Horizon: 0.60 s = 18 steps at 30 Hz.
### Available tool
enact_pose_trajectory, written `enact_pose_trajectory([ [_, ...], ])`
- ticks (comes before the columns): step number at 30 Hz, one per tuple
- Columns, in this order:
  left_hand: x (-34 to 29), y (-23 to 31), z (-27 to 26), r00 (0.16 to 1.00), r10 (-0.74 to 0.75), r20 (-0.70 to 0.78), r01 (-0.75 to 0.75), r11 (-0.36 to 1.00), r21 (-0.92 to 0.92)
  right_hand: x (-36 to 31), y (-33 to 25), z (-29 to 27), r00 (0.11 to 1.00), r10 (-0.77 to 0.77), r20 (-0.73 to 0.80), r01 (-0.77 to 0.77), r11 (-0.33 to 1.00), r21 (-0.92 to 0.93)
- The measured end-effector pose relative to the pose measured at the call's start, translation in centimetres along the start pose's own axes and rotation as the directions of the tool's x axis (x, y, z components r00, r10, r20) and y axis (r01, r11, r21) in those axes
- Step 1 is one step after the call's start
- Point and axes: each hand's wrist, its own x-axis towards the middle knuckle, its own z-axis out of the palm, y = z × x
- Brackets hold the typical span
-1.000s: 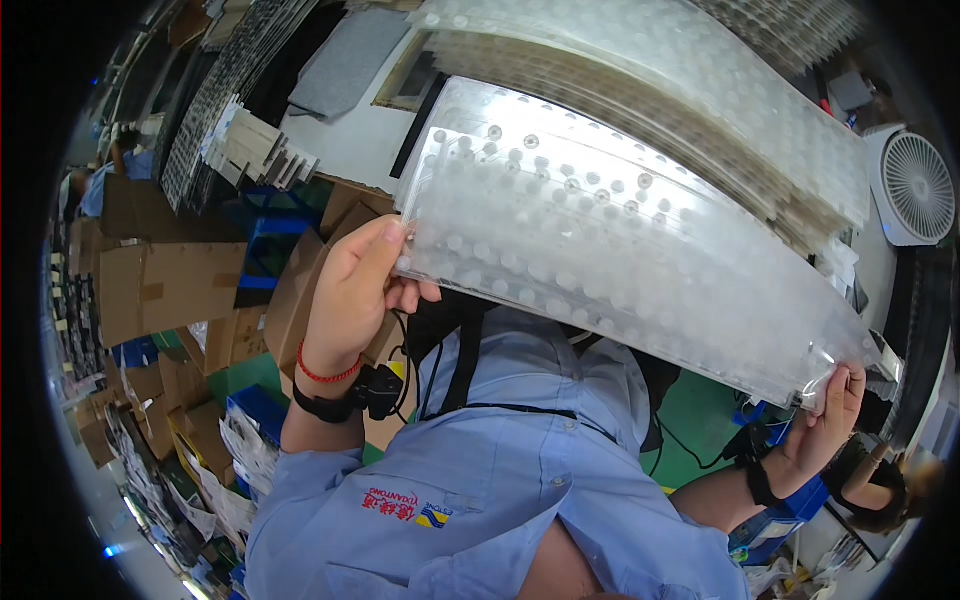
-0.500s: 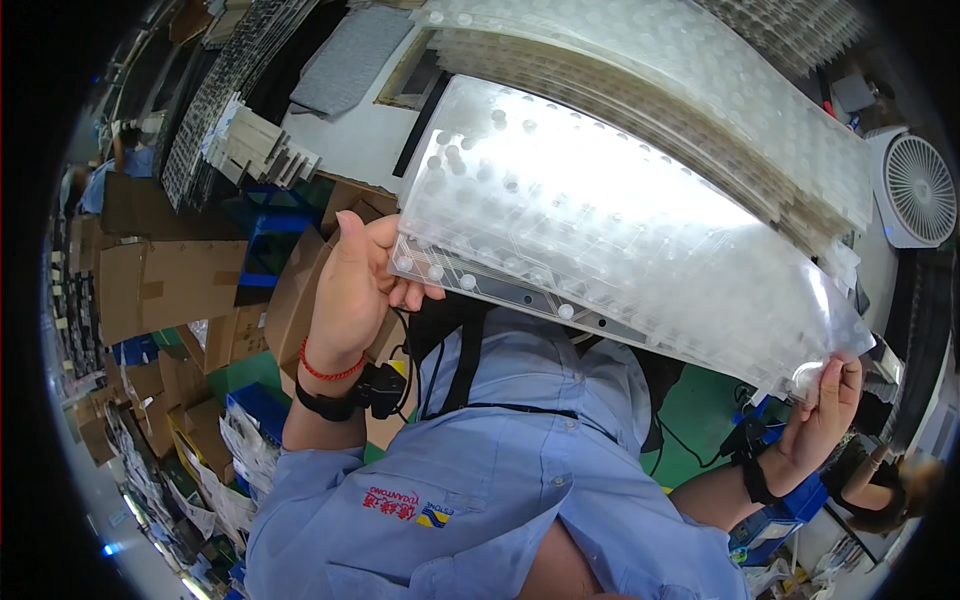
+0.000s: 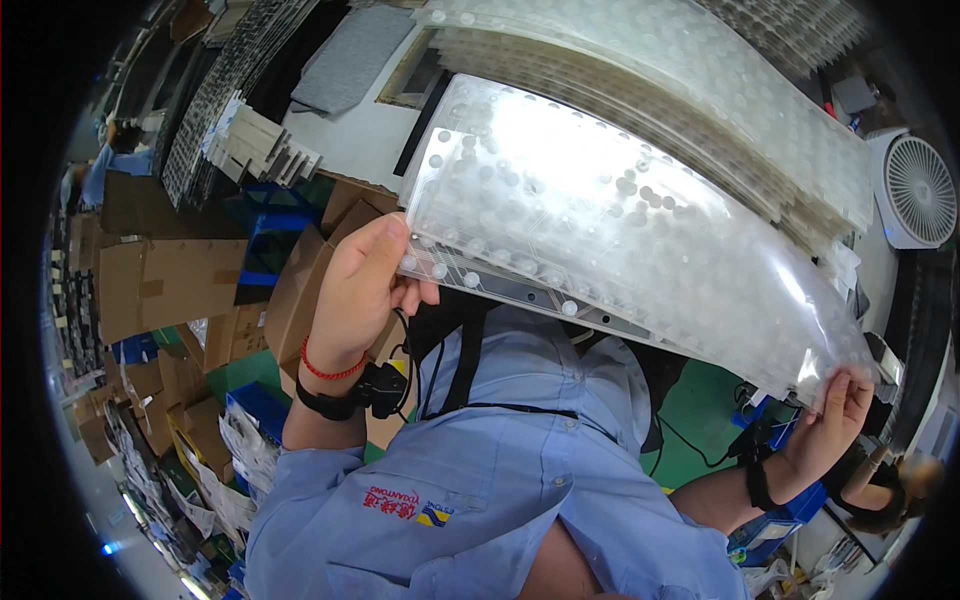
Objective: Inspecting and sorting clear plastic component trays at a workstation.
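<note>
A long translucent keyboard membrane, with round domes and fine printed lines, stretches across in front of me above the bench edge. My left hand is closed on its left end, the thumb on top and the fingers curled beneath. At the far right corner my right hand pinches the membrane between thumb and fingers. The sheet bows upward and catches a bright glare. Below its near edge a dark grey strip with small holes shows through. How many layers lie together I cannot tell.
Behind the membrane lies a tall stack of translucent domed sheets. A white fan stands at the right. Grey cloth-like sheets and thin metal plates lie at the left. Cardboard boxes fill the floor on the left.
My left thumb has come down from its raised position onto the membrane's left end. The right hand has shifted slightly right, and the sheet's near-right part now curves more smoothly.
</note>
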Motion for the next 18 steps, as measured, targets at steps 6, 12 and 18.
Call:
enact_pose_trajectory([
  [6,0.0,0.3,0.1,1.000,-0.006,-0.014,0.006,1.000,-0.003,0.4,0.3,-2.4,0.995,0.047,0.086,-0.045,0.999,-0.025],
  [12,0.0,0.3,0.0,1.000,0.006,0.003,-0.006,1.000,-0.003,1.0,0.8,-3.6,0.993,0.106,0.045,-0.113,0.975,0.192],
  [18,-0.2,-0.5,-0.2,0.996,0.020,-0.090,-0.019,1.000,0.003,0.3,0.2,-0.4,0.972,0.100,0.212,-0.148,0.964,0.223],
])
